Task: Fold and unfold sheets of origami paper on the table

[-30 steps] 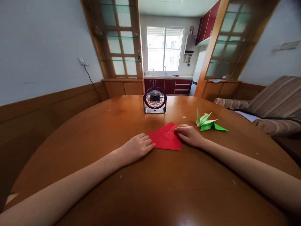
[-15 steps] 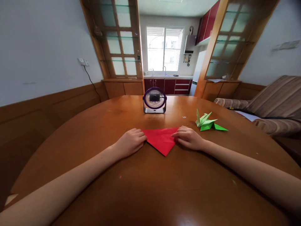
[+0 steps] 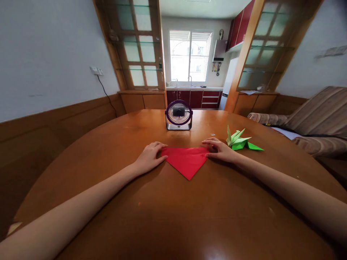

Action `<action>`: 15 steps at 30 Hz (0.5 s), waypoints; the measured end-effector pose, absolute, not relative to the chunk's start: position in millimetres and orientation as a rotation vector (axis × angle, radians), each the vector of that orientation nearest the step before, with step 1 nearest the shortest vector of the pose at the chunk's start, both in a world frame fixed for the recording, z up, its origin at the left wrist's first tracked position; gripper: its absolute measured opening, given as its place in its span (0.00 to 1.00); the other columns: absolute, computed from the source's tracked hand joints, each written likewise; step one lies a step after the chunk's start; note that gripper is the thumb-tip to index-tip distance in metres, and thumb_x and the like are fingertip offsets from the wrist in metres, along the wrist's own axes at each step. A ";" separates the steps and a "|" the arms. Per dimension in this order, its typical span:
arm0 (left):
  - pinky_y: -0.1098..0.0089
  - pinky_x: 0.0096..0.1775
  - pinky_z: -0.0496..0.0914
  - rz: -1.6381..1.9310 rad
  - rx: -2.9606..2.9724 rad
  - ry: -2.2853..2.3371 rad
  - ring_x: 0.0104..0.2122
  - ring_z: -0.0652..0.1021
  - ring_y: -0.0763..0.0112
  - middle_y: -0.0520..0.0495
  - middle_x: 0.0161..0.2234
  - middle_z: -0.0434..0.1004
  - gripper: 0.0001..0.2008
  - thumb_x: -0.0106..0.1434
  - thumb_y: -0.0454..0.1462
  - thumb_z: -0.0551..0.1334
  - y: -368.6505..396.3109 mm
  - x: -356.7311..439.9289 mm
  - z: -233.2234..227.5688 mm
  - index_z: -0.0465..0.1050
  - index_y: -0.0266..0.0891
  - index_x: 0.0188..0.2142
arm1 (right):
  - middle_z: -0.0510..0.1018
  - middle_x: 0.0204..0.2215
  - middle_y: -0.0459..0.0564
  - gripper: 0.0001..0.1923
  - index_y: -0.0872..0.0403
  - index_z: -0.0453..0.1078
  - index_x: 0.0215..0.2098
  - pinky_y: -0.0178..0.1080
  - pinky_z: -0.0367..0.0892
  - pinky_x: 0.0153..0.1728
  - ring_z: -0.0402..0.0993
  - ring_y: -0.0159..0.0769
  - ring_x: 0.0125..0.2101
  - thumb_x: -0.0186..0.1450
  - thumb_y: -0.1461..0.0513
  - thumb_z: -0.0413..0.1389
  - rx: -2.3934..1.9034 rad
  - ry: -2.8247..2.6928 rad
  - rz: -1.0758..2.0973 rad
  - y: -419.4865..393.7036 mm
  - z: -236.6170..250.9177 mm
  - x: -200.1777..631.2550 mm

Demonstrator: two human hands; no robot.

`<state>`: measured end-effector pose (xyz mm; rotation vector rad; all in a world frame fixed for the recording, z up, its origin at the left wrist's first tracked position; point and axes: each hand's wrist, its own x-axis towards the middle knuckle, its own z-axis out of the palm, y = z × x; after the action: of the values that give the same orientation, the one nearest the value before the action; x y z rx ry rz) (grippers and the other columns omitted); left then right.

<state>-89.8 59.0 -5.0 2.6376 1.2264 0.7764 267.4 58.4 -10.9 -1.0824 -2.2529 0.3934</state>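
A red paper (image 3: 187,161) folded into a triangle lies flat on the round wooden table (image 3: 173,216), its point toward me. My left hand (image 3: 150,156) rests with fingers spread on the triangle's left corner. My right hand (image 3: 220,149) presses its fingertips on the right corner. Neither hand lifts the paper off the table.
A green folded paper crane (image 3: 240,141) sits just right of my right hand. A small purple desk fan (image 3: 178,115) stands behind the red paper. A striped sofa (image 3: 311,122) is at the right, a wall with an outlet (image 3: 95,70) at the left.
The red paper went from a square-like sheet to a flat triangle pointing at me. Both hands slid outward to its left and right corners, fingers flattening.
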 end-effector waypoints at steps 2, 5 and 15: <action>0.54 0.54 0.63 0.738 2.564 1.246 0.52 0.71 0.54 0.37 0.53 0.71 0.27 0.62 0.48 0.60 63.2 -92.3 -5.3 0.66 0.36 0.57 | 0.66 0.55 0.60 0.32 0.54 0.67 0.56 0.56 0.60 0.57 0.64 0.51 0.56 0.57 0.52 0.65 -1.157 -2.237 0.373 62.9 -13.8 271.2; 0.56 0.54 0.65 0.766 2.496 1.140 0.49 0.73 0.59 0.40 0.49 0.74 0.29 0.62 0.47 0.61 66.0 -93.9 -6.3 0.63 0.37 0.59 | 0.63 0.58 0.61 0.28 0.55 0.70 0.53 0.56 0.59 0.59 0.63 0.51 0.58 0.57 0.52 0.65 -1.222 -2.231 0.464 65.8 -17.4 272.7; 0.57 0.53 0.66 0.835 2.352 1.058 0.50 0.73 0.60 0.38 0.53 0.71 0.34 0.61 0.44 0.63 66.6 -92.0 -10.8 0.57 0.37 0.63 | 0.75 0.40 0.53 0.13 0.56 0.67 0.31 0.48 0.68 0.47 0.73 0.40 0.41 0.57 0.56 0.63 -0.998 -2.085 0.725 52.4 -13.2 258.0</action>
<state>-92.0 66.6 -10.8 2.3515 1.0583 0.8351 258.0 52.4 -13.2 -0.9983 -2.0851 0.7254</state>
